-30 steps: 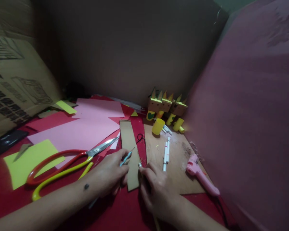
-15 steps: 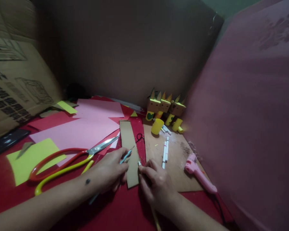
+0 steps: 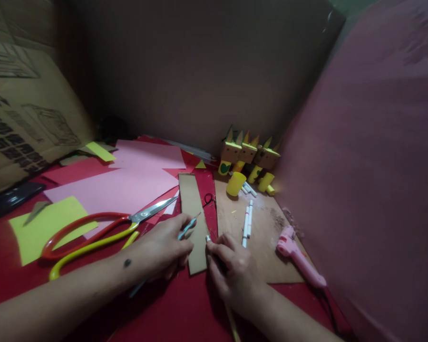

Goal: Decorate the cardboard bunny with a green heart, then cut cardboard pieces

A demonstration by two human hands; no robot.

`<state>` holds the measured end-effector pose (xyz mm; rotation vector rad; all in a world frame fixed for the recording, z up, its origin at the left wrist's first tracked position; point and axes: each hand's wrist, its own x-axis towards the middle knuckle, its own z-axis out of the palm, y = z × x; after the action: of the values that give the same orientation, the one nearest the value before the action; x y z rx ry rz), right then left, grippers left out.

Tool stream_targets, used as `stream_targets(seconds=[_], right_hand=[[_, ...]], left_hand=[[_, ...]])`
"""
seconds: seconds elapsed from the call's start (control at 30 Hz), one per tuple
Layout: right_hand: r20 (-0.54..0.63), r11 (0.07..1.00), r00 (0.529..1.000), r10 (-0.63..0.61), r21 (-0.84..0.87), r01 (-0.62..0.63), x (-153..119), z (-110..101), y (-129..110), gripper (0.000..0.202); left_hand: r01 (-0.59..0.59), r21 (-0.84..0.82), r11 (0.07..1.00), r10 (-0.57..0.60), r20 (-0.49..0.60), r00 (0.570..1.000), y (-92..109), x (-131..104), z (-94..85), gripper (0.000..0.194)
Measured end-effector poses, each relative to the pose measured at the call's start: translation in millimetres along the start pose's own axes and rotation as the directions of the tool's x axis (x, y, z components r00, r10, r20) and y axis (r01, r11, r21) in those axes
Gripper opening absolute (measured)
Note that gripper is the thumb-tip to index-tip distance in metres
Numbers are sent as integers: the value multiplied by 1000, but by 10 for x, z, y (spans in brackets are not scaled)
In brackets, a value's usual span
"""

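My left hand [image 3: 169,247] is closed around a light blue pencil [image 3: 186,229]. The pencil's tip points up and away over a long cardboard strip [image 3: 190,202], and its back end shows below my wrist. Along the strip's right edge rests my right hand [image 3: 231,263], its fingers pinched on a thin tan stick [image 3: 232,325] with a whitish end [image 3: 208,238] poking out at the fingertips. My palm hides the stick's middle, so its exact kind is unclear. Big scissors [image 3: 92,237] with red and yellow handles lie left of the strip, blades partly open.
Pink paper [image 3: 117,192] and yellow paper [image 3: 53,225] cover the left side. A wooden board [image 3: 267,256] on the right bears white markers [image 3: 248,221], a yellow paper tube [image 3: 236,184] and a pink glue gun [image 3: 299,256]. Cardboard animal figures [image 3: 248,152] stand behind.
The whole view has shifted slightly, with things on the table sitting a bit higher in the picture. Both hands keep their grips and almost the same places beside the cardboard strip.
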<state>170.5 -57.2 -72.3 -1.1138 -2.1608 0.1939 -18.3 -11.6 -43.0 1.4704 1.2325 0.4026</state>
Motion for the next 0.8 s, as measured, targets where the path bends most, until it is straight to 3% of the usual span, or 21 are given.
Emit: stream_targets(seconds=[0.27, 0.47, 0.8], right_hand=[[20, 998, 1000, 1, 56, -2, -1, -69, -31, 19], [21, 1000, 1000, -11, 22, 11, -3, -105, -65, 20], [124, 999, 992, 39, 14, -41, -34, -171, -78, 30]], left_hand=[[34, -21, 999, -34, -9, 999, -15, 14, 7, 36], [53, -27, 998, -52, 52, 997, 22, 0, -4, 36], [35, -44, 998, -33, 44, 998, -10, -8, -1, 27]])
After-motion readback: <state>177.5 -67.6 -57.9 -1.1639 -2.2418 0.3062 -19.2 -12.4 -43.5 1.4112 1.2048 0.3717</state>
